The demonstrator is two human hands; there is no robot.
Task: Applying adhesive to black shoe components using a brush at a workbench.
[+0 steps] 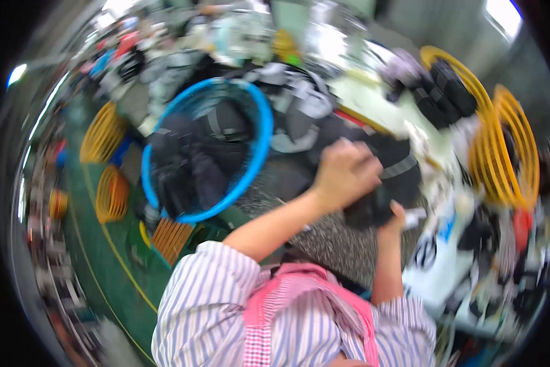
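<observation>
Black garment (385,177) clutched by both hands' closed fingers, left hand (343,174), right hand (395,221), blue basket (259,147) beside

- Green floor (112,269) crossed by thin yellow lines.
- Pale worktable (379,104) heaped with clutter.
- 2 bright windows (504,15) glare overhead.
- Picture blurred throughout.

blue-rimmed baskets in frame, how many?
1: the blue-rimmed basket sits left of the hands, filled with dark garments. Blur and clutter may hide others.
</observation>
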